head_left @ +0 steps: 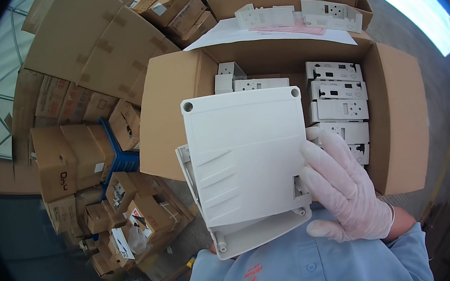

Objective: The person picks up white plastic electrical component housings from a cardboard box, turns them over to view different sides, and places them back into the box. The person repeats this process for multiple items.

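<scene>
A pale grey plastic casing (245, 149) with corner holes and raised ribs is held upright at the centre, with a second open plastic shell (258, 239) stacked behind it, showing along its lower and left edges. My right hand (339, 188), in a whitish glove, has its fingers curled on the casing's right edge, the thumb lower down. My left hand is hidden behind the casing; only a sliver of skin shows at the lower left.
An open cardboard box (400, 115) behind the casing holds several white plastic parts (338, 108). More brackets (330, 14) rest on paper at the back. Cardboard boxes (60, 159), some on a blue plastic frame (124, 155), crowd the left.
</scene>
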`<act>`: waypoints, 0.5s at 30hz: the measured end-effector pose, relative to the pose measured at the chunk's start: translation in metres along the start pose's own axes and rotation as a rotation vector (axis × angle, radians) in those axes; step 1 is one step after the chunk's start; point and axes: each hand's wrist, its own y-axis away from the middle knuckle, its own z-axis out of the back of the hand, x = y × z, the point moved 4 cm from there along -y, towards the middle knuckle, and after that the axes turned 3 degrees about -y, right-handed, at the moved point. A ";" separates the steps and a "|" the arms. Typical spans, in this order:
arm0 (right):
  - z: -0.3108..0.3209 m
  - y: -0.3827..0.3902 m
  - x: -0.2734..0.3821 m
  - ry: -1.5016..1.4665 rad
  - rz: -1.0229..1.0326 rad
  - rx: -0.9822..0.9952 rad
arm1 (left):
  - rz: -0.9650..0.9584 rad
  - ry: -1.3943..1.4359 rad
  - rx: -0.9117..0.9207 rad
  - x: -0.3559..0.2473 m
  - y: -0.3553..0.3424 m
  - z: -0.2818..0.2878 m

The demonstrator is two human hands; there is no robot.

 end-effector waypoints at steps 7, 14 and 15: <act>-0.067 -0.045 0.016 0.013 0.278 0.250 | 0.068 0.006 -0.022 0.014 -0.007 -0.006; -0.026 -0.052 -0.008 0.257 0.076 0.170 | 0.031 -0.020 -0.030 0.004 -0.001 -0.007; -0.021 -0.054 -0.013 0.274 0.029 0.127 | 0.029 -0.020 -0.035 0.004 -0.001 -0.007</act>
